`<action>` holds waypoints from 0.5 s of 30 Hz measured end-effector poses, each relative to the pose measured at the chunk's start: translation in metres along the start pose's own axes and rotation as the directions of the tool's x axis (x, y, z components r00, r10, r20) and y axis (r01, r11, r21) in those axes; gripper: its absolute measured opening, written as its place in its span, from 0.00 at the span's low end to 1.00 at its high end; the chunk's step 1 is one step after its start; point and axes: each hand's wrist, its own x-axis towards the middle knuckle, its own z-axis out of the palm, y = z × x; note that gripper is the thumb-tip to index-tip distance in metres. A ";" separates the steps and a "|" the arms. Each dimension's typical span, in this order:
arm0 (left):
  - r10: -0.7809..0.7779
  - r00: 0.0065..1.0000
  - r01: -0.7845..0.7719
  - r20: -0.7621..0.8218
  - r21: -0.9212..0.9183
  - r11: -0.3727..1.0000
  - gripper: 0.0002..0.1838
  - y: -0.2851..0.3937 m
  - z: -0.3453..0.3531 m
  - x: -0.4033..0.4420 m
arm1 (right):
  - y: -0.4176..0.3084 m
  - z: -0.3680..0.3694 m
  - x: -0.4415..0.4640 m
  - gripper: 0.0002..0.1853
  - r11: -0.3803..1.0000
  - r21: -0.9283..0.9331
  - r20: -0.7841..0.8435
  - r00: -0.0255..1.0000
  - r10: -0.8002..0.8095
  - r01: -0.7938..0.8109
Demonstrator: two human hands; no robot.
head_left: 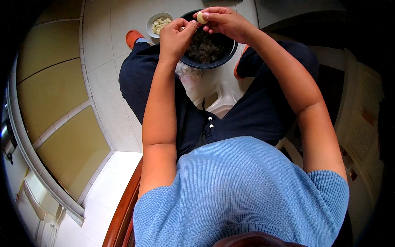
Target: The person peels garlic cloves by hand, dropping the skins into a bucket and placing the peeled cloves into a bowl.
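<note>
Over a dark round bucket (209,65), my right hand (228,24) pinches a pale, rounded piece (202,18) that looks like a peeled clove or bean. Close beside it on the left, my left hand (176,40) has its thumb and forefinger pressed together; what they hold, if anything, is too small to tell. Dark, crumpled matter (205,48) lies inside the bucket. Left of the bucket is a white bowl (149,29) with several pale pieces (159,24) in it, partly behind my left hand.
A clear plastic bag (189,76) lies against the bucket's near side. A white plastic stool (225,96) shows between my legs. Orange slippers (132,38) are on the tiled floor (105,88). Wooden furniture (123,201) stands at the lower left.
</note>
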 end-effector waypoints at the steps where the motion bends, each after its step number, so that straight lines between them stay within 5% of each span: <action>1: 0.000 1.000 0.000 0.000 0.001 1.000 0.12 -0.001 0.000 0.000 | 0.001 0.000 0.000 0.16 1.000 0.001 0.000 1.000 0.000 0.000; 7: 0.094 0.995 -0.094 -0.027 0.013 0.996 0.13 -0.002 0.004 0.001 | -0.002 0.000 0.000 0.15 0.997 0.078 -0.019 1.000 0.013 -0.011; 15: -0.055 0.997 0.054 0.055 0.024 0.998 0.11 0.008 0.000 -0.003 | -0.010 0.005 -0.005 0.14 0.986 0.165 -0.073 0.997 0.007 0.005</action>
